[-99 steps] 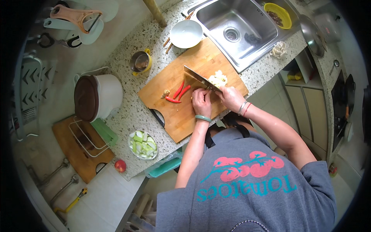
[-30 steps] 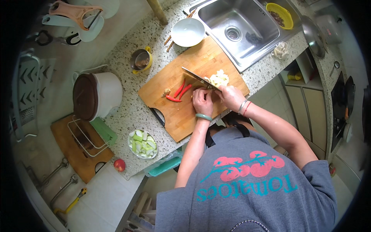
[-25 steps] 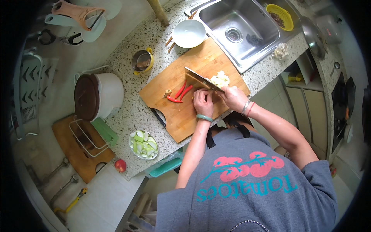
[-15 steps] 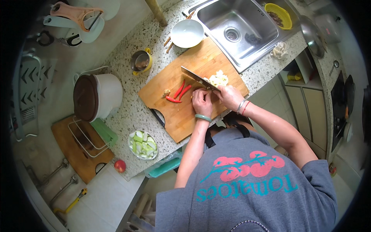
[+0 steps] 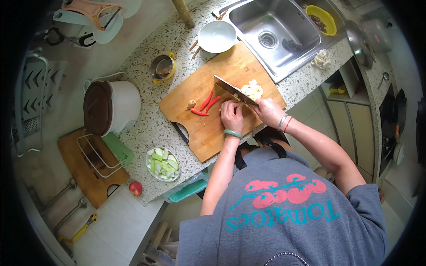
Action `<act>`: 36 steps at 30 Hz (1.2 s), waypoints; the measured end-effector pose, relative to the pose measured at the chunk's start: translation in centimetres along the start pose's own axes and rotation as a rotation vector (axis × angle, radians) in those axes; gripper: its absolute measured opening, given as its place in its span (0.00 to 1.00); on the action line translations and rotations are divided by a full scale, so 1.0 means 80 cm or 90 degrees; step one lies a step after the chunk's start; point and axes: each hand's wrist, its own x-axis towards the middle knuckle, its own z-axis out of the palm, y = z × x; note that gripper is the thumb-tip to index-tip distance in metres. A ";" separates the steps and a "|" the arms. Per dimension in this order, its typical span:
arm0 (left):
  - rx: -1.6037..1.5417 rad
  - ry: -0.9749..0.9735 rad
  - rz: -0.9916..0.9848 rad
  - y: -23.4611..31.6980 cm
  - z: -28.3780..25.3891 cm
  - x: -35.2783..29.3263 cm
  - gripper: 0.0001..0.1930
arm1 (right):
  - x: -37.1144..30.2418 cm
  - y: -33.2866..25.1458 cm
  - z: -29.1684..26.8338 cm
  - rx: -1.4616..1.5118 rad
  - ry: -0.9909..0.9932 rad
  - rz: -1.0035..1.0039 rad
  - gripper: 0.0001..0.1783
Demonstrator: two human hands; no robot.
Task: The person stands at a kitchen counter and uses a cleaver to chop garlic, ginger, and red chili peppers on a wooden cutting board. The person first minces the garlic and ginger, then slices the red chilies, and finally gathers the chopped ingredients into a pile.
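My right hand (image 5: 268,112) is closed on a cleaver (image 5: 227,87), its blade slanting across the wooden cutting board (image 5: 206,139). Beside the blade, my left hand (image 5: 232,116) rests on the board with fingers curled and pressed down. A small yellowish bit shows at its fingertips, too covered to name. Beyond the cleaver lies a pile of chopped pale-yellow pieces (image 5: 252,90). Left of my left hand are several red chilies (image 5: 213,103) and a small brown knobbly piece (image 5: 190,104) that looks like ginger.
A white bowl (image 5: 217,37) sits at the board's far edge, by the steel sink (image 5: 284,35). To the left stand a yellow-handled metal cup (image 5: 163,68), a white cooker with brown lid (image 5: 113,106), a bowl of cut green vegetable (image 5: 163,164) and a red fruit (image 5: 136,189).
The cleaver and my right hand have shifted slightly to the right. My left hand stays almost in place, its fingers still curled.
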 end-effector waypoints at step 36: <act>-0.011 -0.004 0.018 0.000 -0.001 0.003 0.07 | 0.008 -0.002 -0.004 0.049 -0.009 -0.005 0.17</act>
